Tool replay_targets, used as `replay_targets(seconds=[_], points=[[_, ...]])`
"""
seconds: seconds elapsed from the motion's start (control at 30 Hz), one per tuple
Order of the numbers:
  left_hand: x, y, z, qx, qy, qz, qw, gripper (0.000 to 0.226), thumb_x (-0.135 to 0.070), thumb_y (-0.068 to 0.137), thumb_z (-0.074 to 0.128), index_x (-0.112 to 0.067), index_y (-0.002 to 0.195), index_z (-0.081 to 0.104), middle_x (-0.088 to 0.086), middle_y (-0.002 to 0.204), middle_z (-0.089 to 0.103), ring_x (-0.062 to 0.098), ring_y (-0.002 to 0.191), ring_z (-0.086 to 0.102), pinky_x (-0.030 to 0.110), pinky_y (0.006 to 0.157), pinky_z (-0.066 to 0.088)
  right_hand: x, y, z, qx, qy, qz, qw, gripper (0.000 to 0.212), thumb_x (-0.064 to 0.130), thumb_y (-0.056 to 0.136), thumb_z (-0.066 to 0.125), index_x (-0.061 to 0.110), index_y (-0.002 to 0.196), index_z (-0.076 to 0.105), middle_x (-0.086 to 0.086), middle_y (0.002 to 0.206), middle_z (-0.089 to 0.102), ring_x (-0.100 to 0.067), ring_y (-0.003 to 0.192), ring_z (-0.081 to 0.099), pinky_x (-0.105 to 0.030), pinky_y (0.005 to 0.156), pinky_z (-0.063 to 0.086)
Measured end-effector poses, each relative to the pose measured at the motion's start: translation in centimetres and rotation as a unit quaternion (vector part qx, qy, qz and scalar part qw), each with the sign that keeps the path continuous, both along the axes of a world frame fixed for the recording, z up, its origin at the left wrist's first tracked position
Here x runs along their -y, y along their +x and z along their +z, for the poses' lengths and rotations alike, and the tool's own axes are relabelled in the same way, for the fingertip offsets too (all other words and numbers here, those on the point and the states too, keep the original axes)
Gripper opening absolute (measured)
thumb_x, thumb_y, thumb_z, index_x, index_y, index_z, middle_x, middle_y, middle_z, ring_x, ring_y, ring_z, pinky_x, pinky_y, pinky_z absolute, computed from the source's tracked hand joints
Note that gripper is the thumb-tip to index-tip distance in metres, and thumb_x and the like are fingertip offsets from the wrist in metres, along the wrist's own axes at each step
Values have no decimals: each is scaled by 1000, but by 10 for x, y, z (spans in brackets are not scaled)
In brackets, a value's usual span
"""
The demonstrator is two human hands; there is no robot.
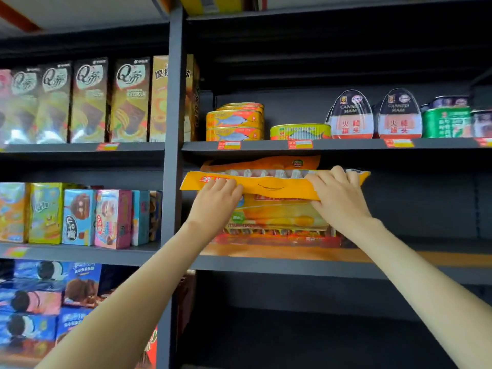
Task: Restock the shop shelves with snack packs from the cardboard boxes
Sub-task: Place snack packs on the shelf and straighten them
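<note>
A long orange-yellow snack pack point(271, 184) lies flat on top of a stack of similar packs point(277, 219) on the middle shelf point(399, 258). My left hand point(215, 206) grips the pack's front edge on its left part, fingers curled over the top. My right hand point(338, 195) holds the right part the same way. Another orange pack point(263, 162) shows behind and above it, just under the upper shelf board. No cardboard box is in view.
Tins of fish point(235, 123) and canned ham point(351, 115) stand on the shelf above. A dark upright post point(173, 129) divides the bays. Boxed cakes point(87, 102) and biscuit boxes point(80, 217) fill the left bay. The middle shelf right of the stack is bare.
</note>
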State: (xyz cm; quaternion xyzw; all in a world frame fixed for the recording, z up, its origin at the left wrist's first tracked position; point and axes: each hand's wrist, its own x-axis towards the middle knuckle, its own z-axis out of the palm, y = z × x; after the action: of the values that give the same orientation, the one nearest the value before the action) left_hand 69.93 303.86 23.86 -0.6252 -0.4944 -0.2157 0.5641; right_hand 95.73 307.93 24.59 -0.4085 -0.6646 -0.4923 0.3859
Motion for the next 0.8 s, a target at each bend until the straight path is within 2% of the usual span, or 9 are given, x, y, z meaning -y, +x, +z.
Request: replay_targets(seconds=[0.07,0.13,0.2,0.3,0.4,0.47,0.53,0.67,0.8], points=[[-6,0,9,-2,-4,-8,1000,39,-6,62,82,-11,96,63,6,93,64,26,86,62,34,74,50,-17,-3,5,2,11,-34,999,55,23,66,86,11,115,64,-9,110,67,-34,100,55,-45,84,27],[-18,2,15,11,-35,-2,999,34,-8,81,68,-12,113,56,6,112,59,25,105,57,33,87,44,-31,-5,9,-12,11,-74,997,56,30,73,82,11,122,61,-12,123,62,-35,115,52,-50,95,24],[-36,2,17,44,-77,-2,996,37,-12,95,49,-14,132,42,5,132,47,24,122,45,33,99,37,-42,-4,10,-74,-28,-99,992,64,38,83,71,13,137,49,-15,143,45,-35,133,37,-56,107,17],[-61,-4,16,76,-129,-12,989,66,-32,99,48,-14,152,14,8,157,21,25,144,22,39,115,21,-56,1,8,-182,-126,-122,968,79,43,90,61,20,152,18,-14,159,10,-31,146,6,-61,112,10],[-79,-14,11,87,-181,-4,980,97,-56,92,51,-16,153,-13,6,162,-6,23,149,-4,43,121,2,-70,5,5,-229,-219,-23,948,89,43,91,60,27,153,-1,-8,159,-16,-27,145,-18,-66,112,15],[-91,-16,3,70,-161,24,984,115,-69,83,52,-14,147,-27,8,160,-18,25,148,-14,44,118,-10,-74,9,5,-207,-296,40,932,110,46,82,71,28,152,-13,-5,156,-27,-24,143,-26,-59,114,8],[-99,-16,-6,62,-136,42,988,125,-76,78,51,-12,137,-38,10,157,-27,28,146,-20,44,113,-17,-73,14,0,-156,-349,44,923,132,46,69,82,30,148,-23,-2,152,-36,-21,141,-32,-50,115,1],[-107,-14,-10,88,-120,45,988,132,-74,77,55,-12,122,-52,10,153,-33,31,145,-21,47,114,-15,-72,20,-7,-131,-324,40,936,136,36,66,87,33,148,-20,0,155,-26,-18,142,-24,-50,116,11],[-99,-19,-15,86,-70,68,991,121,-49,91,56,-12,123,-56,15,142,-43,34,142,-25,52,111,-19,-73,8,-7,-81,-232,-3,969,132,48,61,86,27,151,-8,-7,157,-2,-20,140,-8,-49,114,22]])
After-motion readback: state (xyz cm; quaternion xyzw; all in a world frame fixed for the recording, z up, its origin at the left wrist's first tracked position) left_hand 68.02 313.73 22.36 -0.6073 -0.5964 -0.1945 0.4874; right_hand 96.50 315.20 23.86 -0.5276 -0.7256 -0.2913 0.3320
